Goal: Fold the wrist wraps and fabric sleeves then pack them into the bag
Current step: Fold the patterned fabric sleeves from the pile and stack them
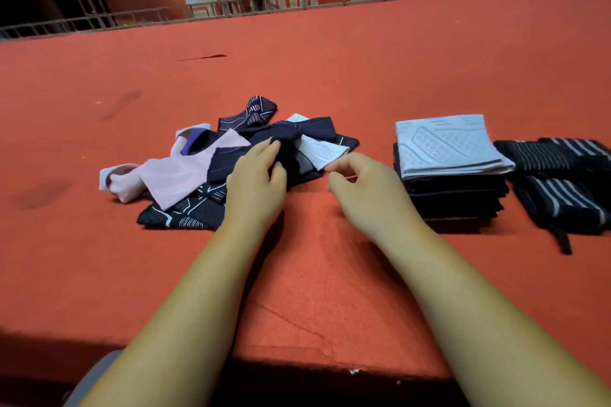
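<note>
As the dark sleeve [291, 132] looks limp, light and stretchy, cuff corners suit pinching; left hand [256, 182] grips it at the centre of the tabletop [330, 76]; right hand [363, 188] curled beside white sleeve [322, 150], hold unclear.

The red table [330, 69] is lit brightly from above, and its middle is seen sharp. Soft shadows are cast toward its front edge. Past the far edge most is left dark. The railing [297, 5] is bent near the corners. The right hand [360, 185] is blurred a little.
</note>
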Action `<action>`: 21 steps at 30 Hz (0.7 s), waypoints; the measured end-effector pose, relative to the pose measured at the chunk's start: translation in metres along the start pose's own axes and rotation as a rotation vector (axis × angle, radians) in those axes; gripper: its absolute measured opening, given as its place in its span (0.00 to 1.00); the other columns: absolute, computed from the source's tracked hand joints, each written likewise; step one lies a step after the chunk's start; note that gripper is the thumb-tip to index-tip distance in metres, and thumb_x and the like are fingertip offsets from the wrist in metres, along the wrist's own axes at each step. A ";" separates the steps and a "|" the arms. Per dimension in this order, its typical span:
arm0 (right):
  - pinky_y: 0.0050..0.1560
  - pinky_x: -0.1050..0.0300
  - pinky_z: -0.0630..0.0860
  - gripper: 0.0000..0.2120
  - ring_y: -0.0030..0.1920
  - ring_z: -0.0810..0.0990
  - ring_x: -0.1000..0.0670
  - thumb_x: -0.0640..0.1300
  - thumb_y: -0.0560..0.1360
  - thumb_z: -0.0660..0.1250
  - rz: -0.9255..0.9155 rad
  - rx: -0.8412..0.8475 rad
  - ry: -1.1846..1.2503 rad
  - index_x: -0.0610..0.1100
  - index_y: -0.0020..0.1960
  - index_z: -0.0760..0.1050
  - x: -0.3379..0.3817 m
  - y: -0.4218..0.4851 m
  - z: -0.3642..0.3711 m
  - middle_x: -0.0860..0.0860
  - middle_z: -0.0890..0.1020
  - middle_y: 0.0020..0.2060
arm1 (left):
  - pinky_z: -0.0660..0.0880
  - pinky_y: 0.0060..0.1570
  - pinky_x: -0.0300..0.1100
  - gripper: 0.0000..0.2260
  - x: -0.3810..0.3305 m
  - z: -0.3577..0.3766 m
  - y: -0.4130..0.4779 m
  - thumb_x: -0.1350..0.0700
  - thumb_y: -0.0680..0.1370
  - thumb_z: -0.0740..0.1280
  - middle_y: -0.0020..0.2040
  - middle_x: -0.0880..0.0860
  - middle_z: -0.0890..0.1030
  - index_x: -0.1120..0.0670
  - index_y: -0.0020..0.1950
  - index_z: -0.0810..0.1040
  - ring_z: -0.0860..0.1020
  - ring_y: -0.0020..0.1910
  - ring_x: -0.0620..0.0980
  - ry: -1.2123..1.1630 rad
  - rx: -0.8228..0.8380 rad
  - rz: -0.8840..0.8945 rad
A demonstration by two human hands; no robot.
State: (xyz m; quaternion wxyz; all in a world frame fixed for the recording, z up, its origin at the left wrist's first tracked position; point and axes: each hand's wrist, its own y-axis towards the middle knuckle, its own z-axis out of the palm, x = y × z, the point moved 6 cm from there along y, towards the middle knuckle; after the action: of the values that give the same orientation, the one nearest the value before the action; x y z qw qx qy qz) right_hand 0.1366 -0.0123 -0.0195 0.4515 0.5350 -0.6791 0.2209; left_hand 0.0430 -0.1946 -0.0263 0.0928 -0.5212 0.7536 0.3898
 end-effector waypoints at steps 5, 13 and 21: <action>0.61 0.60 0.71 0.22 0.63 0.81 0.59 0.56 0.80 0.72 0.020 0.072 0.067 0.55 0.72 0.76 0.001 -0.003 0.006 0.62 0.82 0.62 | 0.77 0.54 0.37 0.15 -0.033 -0.057 -0.016 0.56 0.81 0.69 0.57 0.41 0.87 0.45 0.67 0.85 0.81 0.47 0.37 -0.422 -0.138 -0.080; 0.52 0.54 0.84 0.15 0.52 0.89 0.51 0.38 0.82 0.72 0.103 0.083 0.665 0.46 0.67 0.77 0.006 -0.007 0.017 0.49 0.89 0.53 | 0.80 0.61 0.43 0.24 -0.033 -0.061 -0.020 0.62 0.80 0.72 0.63 0.42 0.86 0.43 0.74 0.80 0.85 0.60 0.43 -0.879 0.143 -0.343; 0.59 0.54 0.81 0.20 0.53 0.87 0.55 0.42 0.80 0.74 -0.042 -0.052 0.365 0.61 0.66 0.76 0.001 -0.010 0.016 0.53 0.88 0.53 | 0.81 0.51 0.54 0.21 -0.007 -0.035 -0.050 0.63 0.79 0.74 0.57 0.52 0.88 0.41 0.67 0.84 0.87 0.54 0.53 -0.857 0.264 -0.382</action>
State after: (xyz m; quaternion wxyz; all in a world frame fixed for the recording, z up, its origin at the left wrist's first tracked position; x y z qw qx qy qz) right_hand 0.1398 -0.0290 -0.0284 0.5854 0.4881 -0.5803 0.2870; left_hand 0.0983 -0.2214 -0.0231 0.5299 -0.4266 0.5813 0.4463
